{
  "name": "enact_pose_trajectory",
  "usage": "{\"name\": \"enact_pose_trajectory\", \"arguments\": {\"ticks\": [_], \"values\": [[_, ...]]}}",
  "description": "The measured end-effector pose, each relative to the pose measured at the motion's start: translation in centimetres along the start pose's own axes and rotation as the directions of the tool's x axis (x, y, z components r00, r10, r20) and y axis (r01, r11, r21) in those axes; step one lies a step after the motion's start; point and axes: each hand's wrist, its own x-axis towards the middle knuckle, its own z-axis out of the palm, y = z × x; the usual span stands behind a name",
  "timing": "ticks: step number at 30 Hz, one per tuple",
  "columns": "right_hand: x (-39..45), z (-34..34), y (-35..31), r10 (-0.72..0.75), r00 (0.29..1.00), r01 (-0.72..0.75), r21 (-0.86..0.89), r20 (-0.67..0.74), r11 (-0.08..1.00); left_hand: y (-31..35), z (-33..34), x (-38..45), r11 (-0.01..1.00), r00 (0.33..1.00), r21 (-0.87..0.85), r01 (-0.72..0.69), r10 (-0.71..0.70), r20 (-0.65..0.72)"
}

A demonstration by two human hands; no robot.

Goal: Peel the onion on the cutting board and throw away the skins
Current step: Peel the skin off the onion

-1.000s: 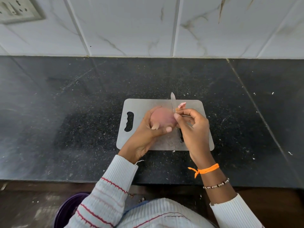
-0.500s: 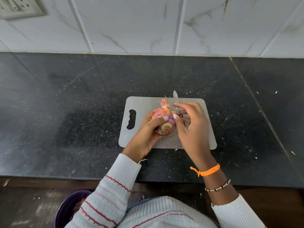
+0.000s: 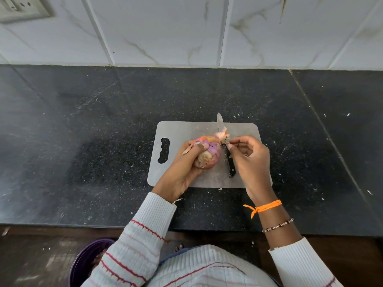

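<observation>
Dark speckled counter [image 3: 103,141], white marble-look tiles [image 3: 165,27] behind. Landmark: grey cutting board [image 3: 182,131]. Nearest, below the board's near edge: purple bin [image 3: 87,259], mostly hidden by a striped sleeve and cut off at frame bottom; contents hard to make out. Over the board: left hand [image 3: 182,168] grips the onion [image 3: 207,154], thumb across it, purple flesh showing, root end toward camera. Right hand [image 3: 250,160] pinches a strip of skin [image 3: 221,134] at the onion's far end; whether the strip is detached, can't tell. Knife [image 3: 224,146] lies on the board between the hands, handle partly hidden, tip past the board's far edge. Socket [image 3: 18,7] far left, cut off.
</observation>
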Motion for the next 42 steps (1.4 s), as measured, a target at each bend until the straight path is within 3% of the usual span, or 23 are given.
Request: {"name": "enact_pose_trajectory", "arguments": {"ticks": [5, 11, 18, 28, 35, 42], "values": [[0.1, -0.4, 0.4, 0.001, 0.995, 0.015, -0.15, 0.104, 0.989, 0.2, -0.2, 0.2, 0.997, 1.0, -0.067, 0.026, -0.026, 0.007], [-0.8, 0.7, -1.6, -0.169, 0.984, 0.174, -0.112, 0.047, 0.978, -0.1, 0.3, 0.4, 0.999, 1.0, -0.049, -0.014, 0.015, 0.018], [-0.7, 0.3, -1.3, -0.157, 0.987, 0.158, -0.105, 0.013, 0.982, -0.5, 0.6, 0.7, 0.998, 0.999, 0.052, -0.031, 0.032, -0.029], [-0.5, 0.1, -0.9, -0.221, 0.975, 0.219, -0.166, 0.007, 0.961, -0.9, 0.9, 0.5, 0.997, 0.999, 0.068, -0.021, 0.024, -0.047], [0.1, 0.2, 0.2, -0.154, 0.988, 0.15, -0.145, -0.014, 0.978, -1.2, 0.8, 0.6, 0.999, 1.0, 0.034, 0.006, -0.005, -0.026], [0.3, -0.5, 2.3, -0.069, 0.996, 0.083, -0.317, 0.057, 0.945, -0.7, 0.5, 0.9, 0.996, 0.999, -0.09, 0.029, -0.028, 0.017]]}}
